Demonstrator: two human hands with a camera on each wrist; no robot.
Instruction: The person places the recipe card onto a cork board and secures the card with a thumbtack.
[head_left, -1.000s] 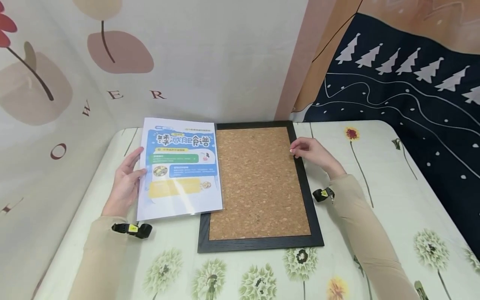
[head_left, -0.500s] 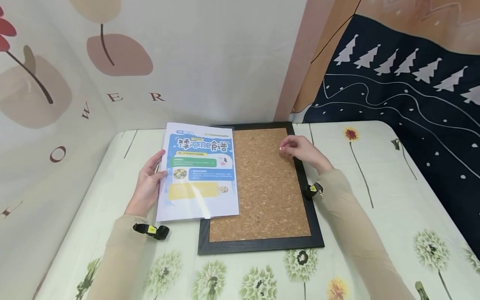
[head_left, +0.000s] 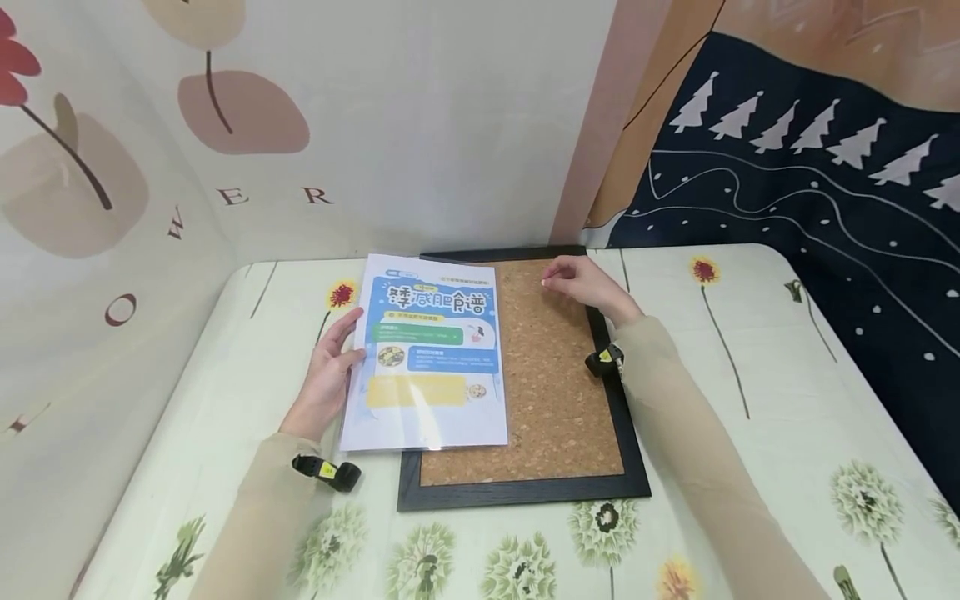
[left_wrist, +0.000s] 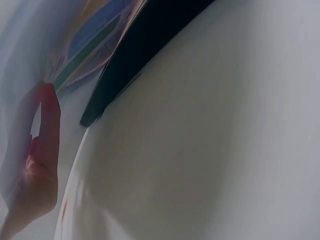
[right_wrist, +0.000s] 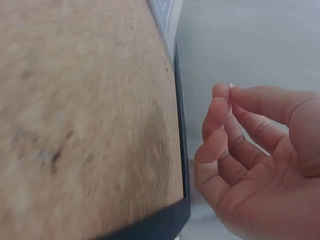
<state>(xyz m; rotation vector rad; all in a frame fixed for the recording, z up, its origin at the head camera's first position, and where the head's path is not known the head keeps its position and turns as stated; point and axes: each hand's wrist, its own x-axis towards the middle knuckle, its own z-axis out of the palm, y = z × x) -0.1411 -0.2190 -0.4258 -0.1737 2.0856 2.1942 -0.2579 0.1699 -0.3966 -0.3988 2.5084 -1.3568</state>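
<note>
My left hand (head_left: 324,383) holds a printed sheet in a clear plastic sleeve (head_left: 427,425) by its left edge, thumb in front. The blue, green and yellow print shows Chinese characters. This sheet overlaps the left part of a cork board (head_left: 562,400) with a black frame (head_left: 525,493), lying on the table. Over the board's upper right, my right hand (head_left: 588,290) brings thumb and index fingertips together, the other fingers curled. A tiny pale tip (right_wrist: 230,85) shows at this pinch in the right wrist view; I cannot tell what it is.
A pale cloth (head_left: 750,467) printed with flowers covers the table. White fabric (head_left: 450,150) with plant shapes and letters hangs behind it. To the right is dark blue fabric (head_left: 750,183) with white trees.
My left hand has carried the sheet rightward over more of the cork board. My right hand has shifted left and slightly up, still pinching.
</note>
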